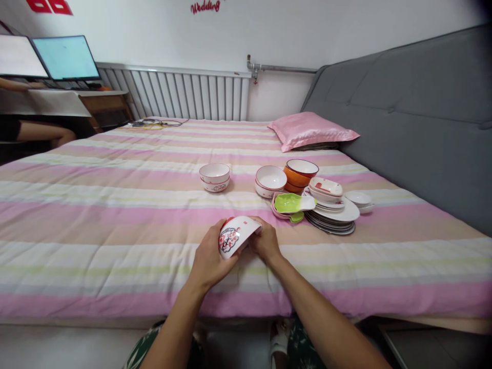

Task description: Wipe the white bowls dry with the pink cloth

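Tilted on its side above the bed's front part is a white bowl (240,233) with a red and black blossom print. My left hand (209,256) wraps around its left side. On the right, my right hand (265,241) grips the bowl's rim, its fingertips partly hidden. Beyond my hands stand two stacked white bowls (214,178) with red rims. To their right is another stack of white bowls (271,180), beside orange bowls (295,179). Nearest to my right hand lie green and pink spoon-shaped dishes (288,203), next to a pile of plates (346,211).
Small white dishes (359,199) sit right of the plates. A pink pillow (311,129) lies by the grey headboard (415,113). Cables (157,123) rest at the bed's far left. A person's leg (46,132) shows beside a desk with monitors (67,57).
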Motion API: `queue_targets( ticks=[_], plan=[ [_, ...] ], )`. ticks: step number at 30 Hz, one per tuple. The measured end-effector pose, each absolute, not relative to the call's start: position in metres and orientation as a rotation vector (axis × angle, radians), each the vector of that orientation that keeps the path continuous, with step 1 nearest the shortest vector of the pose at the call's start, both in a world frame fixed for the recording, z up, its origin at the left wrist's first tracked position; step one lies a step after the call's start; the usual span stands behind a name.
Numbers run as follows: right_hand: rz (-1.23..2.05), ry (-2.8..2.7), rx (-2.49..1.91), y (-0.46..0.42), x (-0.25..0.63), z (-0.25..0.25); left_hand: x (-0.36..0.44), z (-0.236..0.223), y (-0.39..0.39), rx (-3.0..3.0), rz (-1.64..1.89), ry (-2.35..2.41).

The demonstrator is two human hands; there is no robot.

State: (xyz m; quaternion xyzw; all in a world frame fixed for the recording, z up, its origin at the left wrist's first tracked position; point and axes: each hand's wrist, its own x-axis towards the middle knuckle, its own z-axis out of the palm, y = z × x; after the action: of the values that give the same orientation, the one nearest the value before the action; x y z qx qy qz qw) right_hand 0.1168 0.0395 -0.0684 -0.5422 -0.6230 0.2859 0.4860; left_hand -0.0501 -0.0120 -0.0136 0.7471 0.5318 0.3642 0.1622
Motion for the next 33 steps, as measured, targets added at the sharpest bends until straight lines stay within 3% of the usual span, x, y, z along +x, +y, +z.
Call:
queue_targets(
  ticks=[33],
  plan=[
    [0.693, -1.527, -1.344, 0.0393, 0.1171, -0.0672, -0.0508, -0.0183, -0.0112, 2.155, 0.995, 1.535]
  ],
)
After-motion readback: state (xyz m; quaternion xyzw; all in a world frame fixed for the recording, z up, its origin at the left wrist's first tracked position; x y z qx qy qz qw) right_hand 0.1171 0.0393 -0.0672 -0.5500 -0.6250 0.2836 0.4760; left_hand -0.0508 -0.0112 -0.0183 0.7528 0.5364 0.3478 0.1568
